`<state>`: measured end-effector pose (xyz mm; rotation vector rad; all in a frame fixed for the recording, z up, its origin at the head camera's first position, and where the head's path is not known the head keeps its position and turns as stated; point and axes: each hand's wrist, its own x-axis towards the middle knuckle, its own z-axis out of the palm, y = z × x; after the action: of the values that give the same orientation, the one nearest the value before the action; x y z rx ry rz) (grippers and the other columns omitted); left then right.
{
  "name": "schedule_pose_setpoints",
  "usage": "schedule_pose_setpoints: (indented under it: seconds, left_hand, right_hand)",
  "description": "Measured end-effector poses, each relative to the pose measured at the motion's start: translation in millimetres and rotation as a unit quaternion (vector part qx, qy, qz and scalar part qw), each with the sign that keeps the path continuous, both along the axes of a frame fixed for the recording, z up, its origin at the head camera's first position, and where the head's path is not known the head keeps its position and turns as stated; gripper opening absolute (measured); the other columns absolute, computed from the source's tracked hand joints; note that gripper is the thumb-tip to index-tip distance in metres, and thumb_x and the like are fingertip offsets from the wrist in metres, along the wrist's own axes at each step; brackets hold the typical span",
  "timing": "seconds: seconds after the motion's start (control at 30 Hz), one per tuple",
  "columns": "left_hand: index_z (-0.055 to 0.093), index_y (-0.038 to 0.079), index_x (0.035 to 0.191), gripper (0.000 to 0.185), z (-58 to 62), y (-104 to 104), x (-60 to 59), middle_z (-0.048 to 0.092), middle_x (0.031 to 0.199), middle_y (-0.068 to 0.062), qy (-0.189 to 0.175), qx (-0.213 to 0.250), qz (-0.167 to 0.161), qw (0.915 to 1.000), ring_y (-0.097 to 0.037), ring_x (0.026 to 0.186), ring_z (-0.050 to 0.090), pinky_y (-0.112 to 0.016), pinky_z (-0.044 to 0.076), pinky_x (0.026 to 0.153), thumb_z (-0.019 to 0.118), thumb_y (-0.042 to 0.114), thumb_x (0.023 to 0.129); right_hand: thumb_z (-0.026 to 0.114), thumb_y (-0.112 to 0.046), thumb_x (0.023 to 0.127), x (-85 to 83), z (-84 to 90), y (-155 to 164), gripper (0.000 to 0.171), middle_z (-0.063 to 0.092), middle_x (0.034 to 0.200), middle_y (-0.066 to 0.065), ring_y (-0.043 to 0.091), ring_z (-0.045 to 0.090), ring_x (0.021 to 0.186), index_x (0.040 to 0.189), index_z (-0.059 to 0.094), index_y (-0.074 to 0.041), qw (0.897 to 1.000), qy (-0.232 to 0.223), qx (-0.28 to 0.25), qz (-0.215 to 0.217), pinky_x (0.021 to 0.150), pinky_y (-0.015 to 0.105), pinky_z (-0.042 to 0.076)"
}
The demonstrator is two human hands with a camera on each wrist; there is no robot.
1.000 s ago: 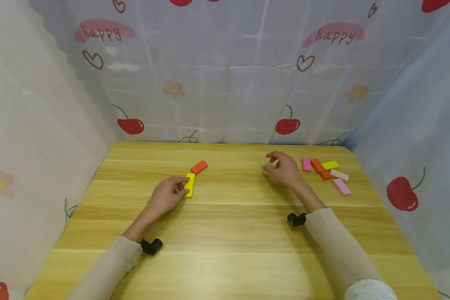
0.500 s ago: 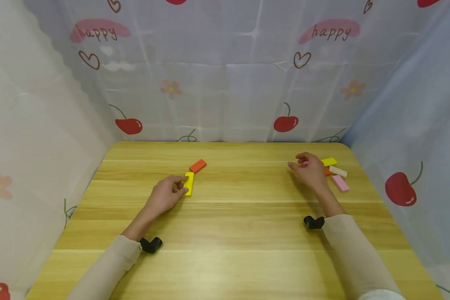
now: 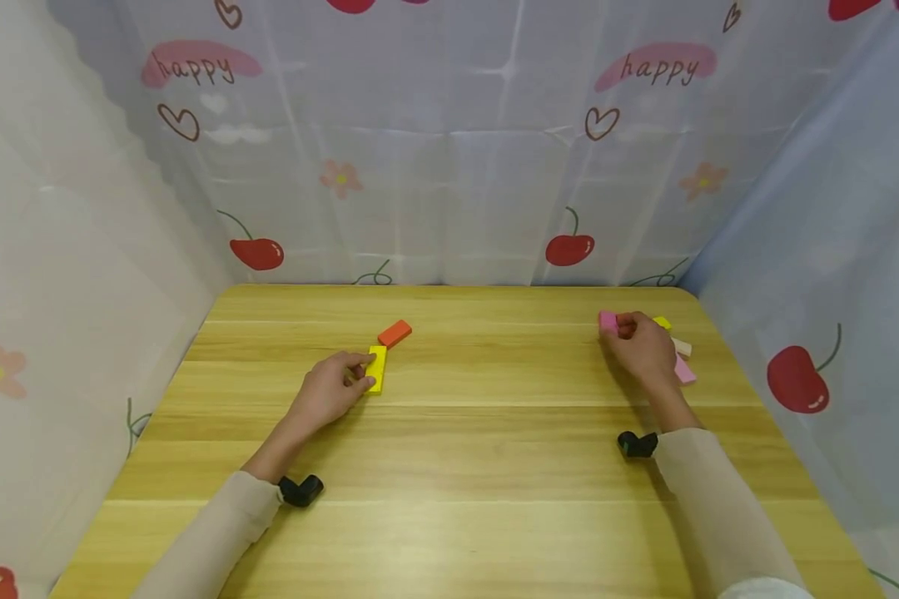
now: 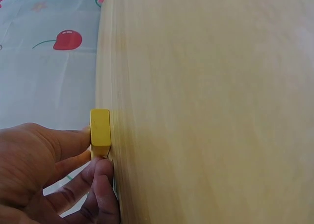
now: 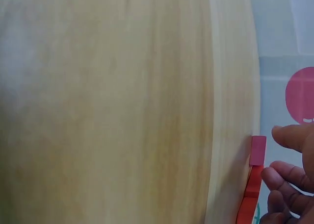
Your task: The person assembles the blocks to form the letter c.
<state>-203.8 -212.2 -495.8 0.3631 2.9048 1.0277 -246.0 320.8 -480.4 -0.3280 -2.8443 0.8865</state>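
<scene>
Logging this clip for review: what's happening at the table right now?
A person works with small coloured blocks on a wooden table. The left hand pinches a yellow block lying flat, just short of an orange block. The right hand reaches into a heap of blocks at the far right, fingers at a pink block; its grip is not clearly closed.

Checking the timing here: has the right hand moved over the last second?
Yes. The right hand went right, away from the table middle, to the pile of blocks near the right edge, where it now holds a pink block.
</scene>
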Motion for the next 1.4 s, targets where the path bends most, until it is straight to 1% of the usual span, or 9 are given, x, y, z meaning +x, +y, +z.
schedule_pose_setpoints:
  seconds: [0.2,0.37,0.53,0.73,1.0,1.17,1.27,1.4]
  left_hand:
    - [0.07,0.01,0.145,0.046,1.7,1,1.1,0.072,0.108,-0.008,-0.002,0.001,0.001,1.0,-0.016,0.078,0.06,-0.03,0.049,0.07,0.077,0.024,0.102]
    - [0.069,0.009,0.145,0.046,4.2,2,2.5,0.072,0.107,-0.008,-0.008,-0.002,0.004,1.0,-0.017,0.077,0.059,-0.029,0.048,0.067,0.076,0.023,0.102]
    - [0.069,0.01,0.145,0.046,3.1,1,2.5,0.072,0.107,-0.007,-0.006,-0.003,0.005,1.0,-0.016,0.077,0.06,-0.029,0.048,0.068,0.076,0.024,0.102]
    - [0.069,0.01,0.145,0.046,2.1,1,1.9,0.072,0.107,-0.008,-0.002,-0.001,0.003,1.0,-0.016,0.077,0.061,-0.03,0.049,0.069,0.076,0.024,0.102]
    - [0.07,0.011,0.145,0.045,1.3,1,1.6,0.071,0.107,-0.007,-0.003,0.0,0.006,1.0,-0.016,0.078,0.06,-0.03,0.049,0.069,0.076,0.024,0.102]
    - [0.07,0.011,0.144,0.045,1.3,2,1.8,0.072,0.106,-0.007,-0.003,-0.001,0.004,1.0,-0.016,0.077,0.06,-0.03,0.049,0.069,0.076,0.024,0.102]
    - [0.07,0.01,0.145,0.045,1.1,2,1.7,0.072,0.106,-0.007,-0.004,-0.001,0.003,1.0,-0.015,0.076,0.06,-0.03,0.049,0.068,0.076,0.024,0.102]
    - [0.069,0.011,0.145,0.046,0.3,1,1.0,0.071,0.105,-0.006,-0.003,-0.002,0.003,1.0,-0.016,0.076,0.06,-0.03,0.049,0.068,0.076,0.024,0.102]
  right_hand:
    - [0.065,-0.049,0.102,-4.3,-2.5,0,0.05,0.071,0.119,0.015,0.038,0.064,0.108,0.129,0.067,-0.008,0.999,-0.021,0.031,-0.026,0.088,0.051,0.047]
    - [0.07,-0.056,0.098,-9.0,-2.0,-1,0.056,0.069,0.115,0.015,0.039,0.062,0.106,0.124,0.067,-0.006,0.998,-0.037,0.042,-0.036,0.085,0.052,0.047]
    - [0.071,-0.055,0.097,-12.9,-3.1,-3,0.058,0.071,0.115,0.017,0.041,0.063,0.107,0.126,0.068,-0.005,0.997,-0.04,0.055,-0.037,0.084,0.055,0.048]
    - [0.069,-0.051,0.097,-14.8,-6.0,-3,0.056,0.073,0.119,0.017,0.043,0.063,0.111,0.131,0.068,-0.007,0.997,-0.04,0.059,-0.035,0.088,0.059,0.048]
    - [0.066,-0.046,0.095,-16.4,-8.6,-2,0.049,0.072,0.118,0.018,0.04,0.063,0.105,0.126,0.069,-0.007,0.997,-0.036,0.065,-0.027,0.084,0.054,0.048]
    - [0.066,-0.044,0.095,-15.8,-9.1,-2,0.045,0.072,0.115,0.017,0.038,0.062,0.102,0.123,0.069,-0.008,0.997,-0.039,0.063,-0.028,0.082,0.051,0.047]
    - [0.067,-0.042,0.095,-15.3,-9.2,-2,0.044,0.072,0.115,0.016,0.038,0.063,0.103,0.123,0.069,-0.008,0.997,-0.035,0.062,-0.028,0.082,0.051,0.047]
    - [0.069,-0.044,0.096,-14.3,-8.8,-3,0.049,0.073,0.118,0.017,0.038,0.063,0.105,0.128,0.069,-0.007,0.998,-0.026,0.059,-0.023,0.085,0.054,0.048]
